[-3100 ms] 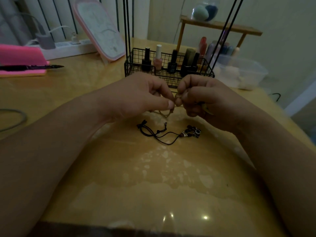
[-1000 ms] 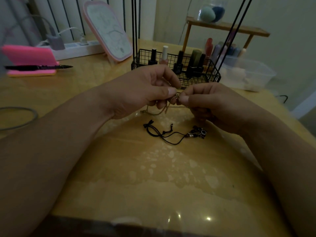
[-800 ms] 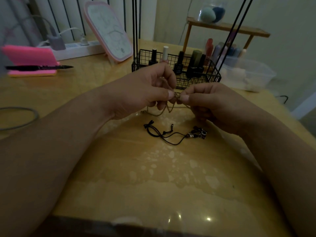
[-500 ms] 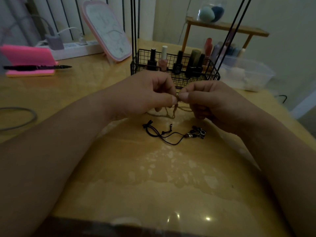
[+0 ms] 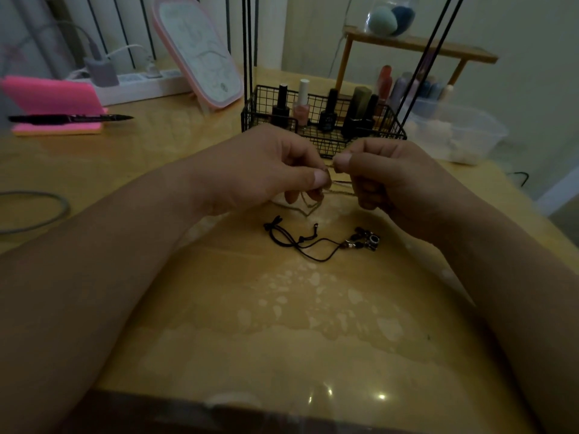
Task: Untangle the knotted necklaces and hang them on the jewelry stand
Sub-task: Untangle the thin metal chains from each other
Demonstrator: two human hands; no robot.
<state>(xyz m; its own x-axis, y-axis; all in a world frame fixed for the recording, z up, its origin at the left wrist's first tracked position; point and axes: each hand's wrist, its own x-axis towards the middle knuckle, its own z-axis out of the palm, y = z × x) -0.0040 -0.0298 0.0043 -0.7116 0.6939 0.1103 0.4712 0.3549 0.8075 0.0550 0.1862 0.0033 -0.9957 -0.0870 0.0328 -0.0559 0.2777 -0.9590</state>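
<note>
Above the table (image 5: 282,339), pinching the thin chain necklace (image 5: 310,208) between the curled left hand (image 5: 260,170) and right hand (image 5: 394,180), thumbs nearly meeting; leaving the black cord necklace (image 5: 300,242) lying on the tabletop just below; facing a wire basket (image 5: 250,117) holding upright nail polish bottles (image 5: 301,104).

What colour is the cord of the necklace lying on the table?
Black. The cord necklace shows best in the head view, the only view here.
</note>
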